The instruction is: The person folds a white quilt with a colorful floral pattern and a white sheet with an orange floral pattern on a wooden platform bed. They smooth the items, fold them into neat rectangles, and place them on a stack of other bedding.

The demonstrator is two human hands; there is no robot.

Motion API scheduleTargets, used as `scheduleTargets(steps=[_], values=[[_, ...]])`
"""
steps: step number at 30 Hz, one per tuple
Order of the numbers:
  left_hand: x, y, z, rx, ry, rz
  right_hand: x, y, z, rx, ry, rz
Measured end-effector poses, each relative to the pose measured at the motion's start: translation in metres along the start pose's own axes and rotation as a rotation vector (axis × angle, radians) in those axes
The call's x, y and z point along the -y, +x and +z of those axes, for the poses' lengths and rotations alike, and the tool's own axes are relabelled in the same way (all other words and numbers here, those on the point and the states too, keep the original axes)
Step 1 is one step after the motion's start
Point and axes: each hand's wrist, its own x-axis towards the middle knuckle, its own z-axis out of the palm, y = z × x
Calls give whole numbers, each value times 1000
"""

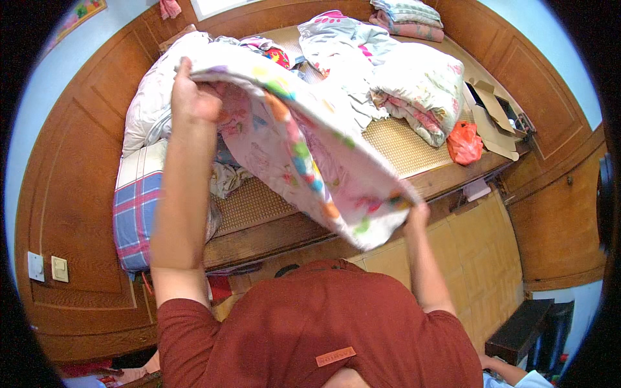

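A white blanket (259, 139) with a bright multicoloured print is stretched between my hands above the bed, sagging in folds and slightly blurred. My left hand (195, 97) is raised at the upper left, closed on one corner of it. Lower and to the right, my right hand (417, 216) grips the opposite end. Beneath the blanket lies the woven mat (259, 204) of the bed, partly covered from view. A heap of white bedding (162, 84) sits beside my left hand, with a blue plaid folded cloth (139, 207) in front of it.
A rumpled floral quilt (420, 81), a red plastic bag (464, 143) and an opened cardboard box (495, 116) lie on the bed's right part. Folded bedding (407, 19) is stacked at the back. The wooden bed edge (252, 249) runs before me. Another person's arm (504, 370) shows at lower right.
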Motion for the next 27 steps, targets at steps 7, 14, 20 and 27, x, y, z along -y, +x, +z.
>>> scheduleTargets(steps=[7,14,20,27], values=[[-107,18,-1,149,8,387,306,-43,54,136,445,-739],[-182,-101,-108,104,578,886,198,-58,43,387,-808,-1182],[-130,-171,-141,-483,164,553,239,-61,-21,283,99,-566],[-151,-228,-155,-821,248,668,288,-123,-39,351,364,-769]])
